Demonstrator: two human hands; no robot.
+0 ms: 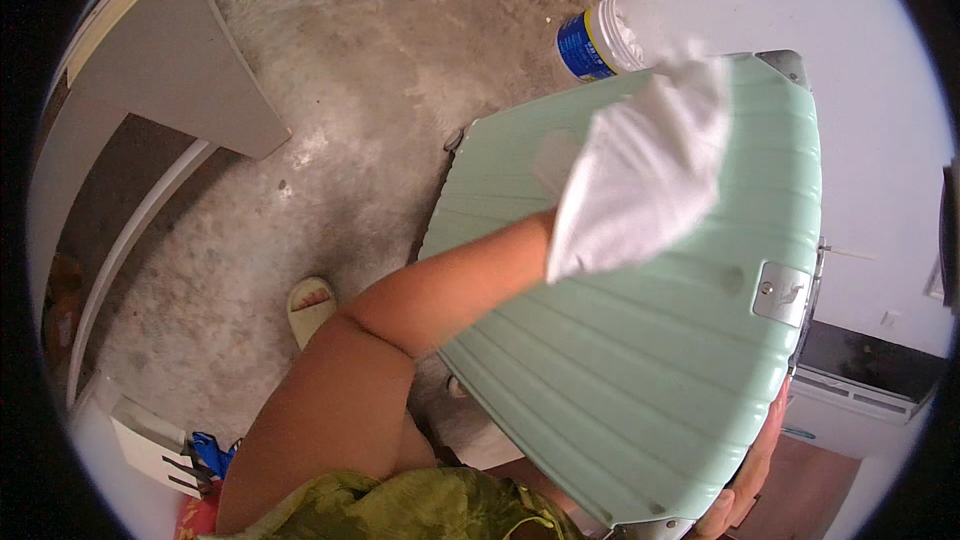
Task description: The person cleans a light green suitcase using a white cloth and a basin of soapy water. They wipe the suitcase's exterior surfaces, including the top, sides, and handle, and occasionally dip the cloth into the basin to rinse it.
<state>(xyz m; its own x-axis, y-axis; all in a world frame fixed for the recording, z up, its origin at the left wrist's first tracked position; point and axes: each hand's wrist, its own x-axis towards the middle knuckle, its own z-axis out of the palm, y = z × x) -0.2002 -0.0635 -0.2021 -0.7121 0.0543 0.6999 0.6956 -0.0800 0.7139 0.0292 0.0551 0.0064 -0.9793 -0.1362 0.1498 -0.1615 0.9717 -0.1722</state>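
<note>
A mint-green ribbed hard-shell suitcase (600, 330) stands tilted in front of me, with metal corner guards and a metal latch plate (781, 294) on its right edge. Over its upper part, my left forearm (480, 277) reaches in from the left. A white cloth (645, 172) drapes over my left hand, blurred by motion, so the fingers are hidden. My right hand (742, 484) grips the suitcase's lower right edge, near the bottom corner guard (651, 528). Only part of that hand shows past the shell.
A white plastic bucket (607, 37) with a blue label stands beyond the suitcase, by a white surface (847, 105). Grey panel furniture (180, 52) is on the left. A sandalled foot (311, 307) rests on the stained concrete floor (352, 90).
</note>
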